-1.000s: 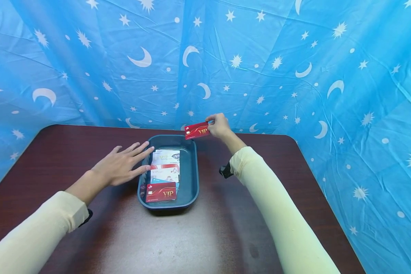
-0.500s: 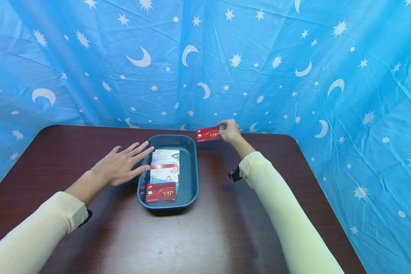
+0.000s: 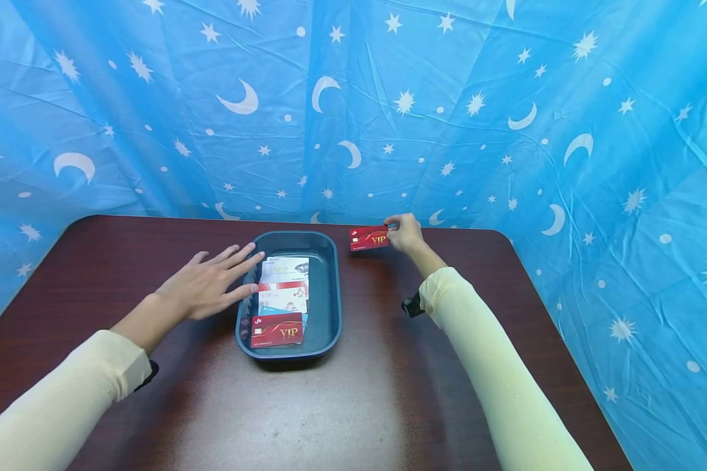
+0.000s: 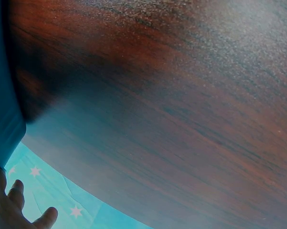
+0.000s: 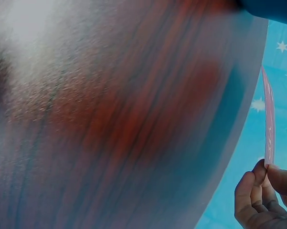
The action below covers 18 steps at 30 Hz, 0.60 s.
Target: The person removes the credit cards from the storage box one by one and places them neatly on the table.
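Note:
My right hand [image 3: 406, 233] pinches a red VIP card [image 3: 368, 239] by its right end, to the right of the tray near the table's far edge. In the right wrist view that card [image 5: 269, 119] appears nearly edge-on between thumb and fingers, above the tabletop. With fingers spread, my left hand [image 3: 203, 284] lies against the left rim of the dark blue tray [image 3: 328, 294]. Inside the tray several cards overlap in a column: a white VIP card [image 3: 285, 268] at the back, a red-and-white card [image 3: 283, 297], a blue edge, and a red VIP card [image 3: 277, 330] in front.
The dark brown wooden table [image 3: 306, 418] has rounded far corners. A blue curtain [image 3: 353, 111] with white stars and moons hangs behind the table and along its right side. The tray's wall [image 4: 5, 90] shows at the left in the left wrist view.
My right hand has carried the red card to the right and lower, from over the tray's far right corner to beside the tray. The left hand stays where it was.

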{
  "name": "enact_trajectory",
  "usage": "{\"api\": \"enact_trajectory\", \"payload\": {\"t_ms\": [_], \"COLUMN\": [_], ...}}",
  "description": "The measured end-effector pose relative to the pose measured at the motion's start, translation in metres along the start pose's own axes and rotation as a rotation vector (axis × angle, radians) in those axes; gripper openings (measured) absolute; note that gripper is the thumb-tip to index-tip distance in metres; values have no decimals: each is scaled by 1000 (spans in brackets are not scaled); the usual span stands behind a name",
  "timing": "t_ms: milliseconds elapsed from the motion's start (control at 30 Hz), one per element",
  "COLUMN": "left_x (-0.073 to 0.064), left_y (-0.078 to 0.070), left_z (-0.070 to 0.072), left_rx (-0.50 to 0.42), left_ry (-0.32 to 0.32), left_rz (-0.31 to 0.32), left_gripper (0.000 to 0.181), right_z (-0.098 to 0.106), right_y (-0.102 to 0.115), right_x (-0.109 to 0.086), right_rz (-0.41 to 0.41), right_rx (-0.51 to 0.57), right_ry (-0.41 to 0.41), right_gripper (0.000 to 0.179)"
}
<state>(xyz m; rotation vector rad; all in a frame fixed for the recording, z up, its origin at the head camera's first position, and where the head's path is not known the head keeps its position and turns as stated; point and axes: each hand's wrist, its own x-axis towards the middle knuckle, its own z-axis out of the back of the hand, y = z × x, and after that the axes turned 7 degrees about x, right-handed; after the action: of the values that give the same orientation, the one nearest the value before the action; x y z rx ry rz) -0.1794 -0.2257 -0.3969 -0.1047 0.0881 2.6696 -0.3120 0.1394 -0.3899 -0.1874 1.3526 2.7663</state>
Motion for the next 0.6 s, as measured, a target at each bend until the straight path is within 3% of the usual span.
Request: {"api": "enact_trajectory", "payload": {"t_ms": [333, 600], "left_x": [0, -1], "left_y": [0, -1], "left_z": [-1, 0], "left_rx": [-9, -7], "left_ry": [2, 1], "left_rz": [7, 6], "left_gripper": [72, 72], "right_z": [-5, -13], "right_y": [-15, -24], "right_x": [0, 1], "right_rz": [-17, -35], "right_rx": [-15, -110], "right_ry": [-2, 6], "right_gripper": [35, 39]}}
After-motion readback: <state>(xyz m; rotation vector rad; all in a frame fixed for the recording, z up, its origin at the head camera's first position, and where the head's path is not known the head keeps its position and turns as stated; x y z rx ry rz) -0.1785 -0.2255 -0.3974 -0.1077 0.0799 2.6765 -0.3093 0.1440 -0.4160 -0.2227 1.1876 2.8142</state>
